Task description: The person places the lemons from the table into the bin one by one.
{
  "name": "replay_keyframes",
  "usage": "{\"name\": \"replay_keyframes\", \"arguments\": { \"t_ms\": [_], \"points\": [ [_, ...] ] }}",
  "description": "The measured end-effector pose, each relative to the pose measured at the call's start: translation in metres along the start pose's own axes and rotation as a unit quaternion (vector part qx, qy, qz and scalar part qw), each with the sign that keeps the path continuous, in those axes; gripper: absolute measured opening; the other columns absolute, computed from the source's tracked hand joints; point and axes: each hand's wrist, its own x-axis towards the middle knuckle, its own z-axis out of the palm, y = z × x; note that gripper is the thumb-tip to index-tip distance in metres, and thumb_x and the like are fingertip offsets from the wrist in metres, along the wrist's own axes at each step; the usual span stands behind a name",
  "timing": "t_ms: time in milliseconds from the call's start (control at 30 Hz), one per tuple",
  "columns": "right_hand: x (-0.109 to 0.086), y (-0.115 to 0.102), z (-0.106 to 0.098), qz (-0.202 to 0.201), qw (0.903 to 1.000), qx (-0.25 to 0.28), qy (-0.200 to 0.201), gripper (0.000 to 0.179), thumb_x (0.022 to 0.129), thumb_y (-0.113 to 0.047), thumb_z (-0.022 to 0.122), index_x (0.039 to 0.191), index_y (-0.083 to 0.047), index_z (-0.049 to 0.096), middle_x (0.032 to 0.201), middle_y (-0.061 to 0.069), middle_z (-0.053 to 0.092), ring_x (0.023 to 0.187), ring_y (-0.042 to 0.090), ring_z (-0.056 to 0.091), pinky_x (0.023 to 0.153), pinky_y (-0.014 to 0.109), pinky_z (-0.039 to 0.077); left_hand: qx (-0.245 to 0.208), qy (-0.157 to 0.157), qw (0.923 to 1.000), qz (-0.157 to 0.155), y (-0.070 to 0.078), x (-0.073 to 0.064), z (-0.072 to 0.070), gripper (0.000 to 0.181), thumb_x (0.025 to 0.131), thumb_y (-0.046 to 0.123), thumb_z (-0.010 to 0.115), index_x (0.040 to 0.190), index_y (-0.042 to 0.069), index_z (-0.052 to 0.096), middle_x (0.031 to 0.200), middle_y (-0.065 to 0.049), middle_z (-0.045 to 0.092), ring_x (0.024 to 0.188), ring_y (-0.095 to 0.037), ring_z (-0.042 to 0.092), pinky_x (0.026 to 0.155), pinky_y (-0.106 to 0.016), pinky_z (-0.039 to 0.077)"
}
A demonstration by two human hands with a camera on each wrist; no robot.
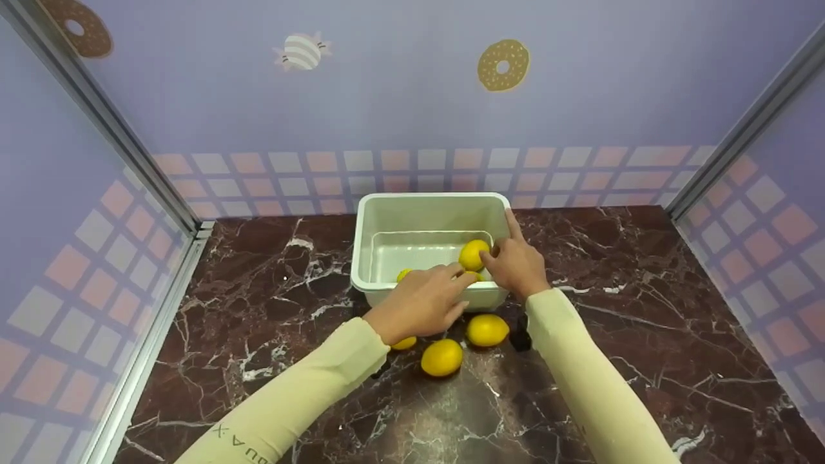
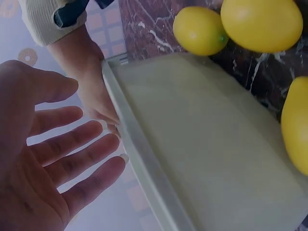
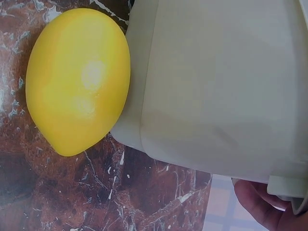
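Now my left hand (image 1: 422, 299) is released, its fingers loose over the near rim of the white bin (image 1: 438, 212). My right hand (image 1: 519, 264) grips this bin at its right rim. Inside, one yellow lemon (image 1: 474, 255) lies on the right, others are partly hidden; three more lemons (image 1: 442, 358) rest on the marble table (image 1: 271, 283), at the near side.

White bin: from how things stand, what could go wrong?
The lemons on the countertop lie close to the white bin, so if it shifts they might roll. The left hand reaches over the bin's near side, and its wrist could brush the lemon beneath. The right hand holds the bin's right edge; an uneven pull might tilt it.
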Motion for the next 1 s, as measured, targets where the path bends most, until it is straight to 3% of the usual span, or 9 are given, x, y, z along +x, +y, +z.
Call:
{"name": "replay_keyframes", "arguments": {
  "t_ms": [300,1000],
  "points": [
    [0.000,0.003,-0.001,-0.003,1.0000,0.002,0.002,0.036,0.093,-0.038,0.057,0.081,-0.007,0.068,0.163,0.004,0.015,0.071,0.030,0.058,0.067,0.045,0.047,-0.009,-0.019,0.9994,0.029,0.010,-0.006,0.015,0.038,0.096,0.033,0.056,0.130,0.017,0.054,0.118,-0.003,0.058,0.093,-0.019,0.062,0.075,-0.037,0.055],
    [0.000,0.002,0.000,-0.001,1.0000,0.005,0.001,0.036,0.092,-0.039,0.056,0.081,-0.007,0.068,0.163,0.003,0.015,0.075,0.033,0.059,0.070,0.048,0.048,0.000,-0.050,0.9983,0.031,0.022,-0.006,0.052,0.042,0.094,0.035,0.057,0.133,0.018,0.055,0.112,0.000,0.058,0.094,-0.016,0.059,0.076,-0.034,0.055]
  ]
}}
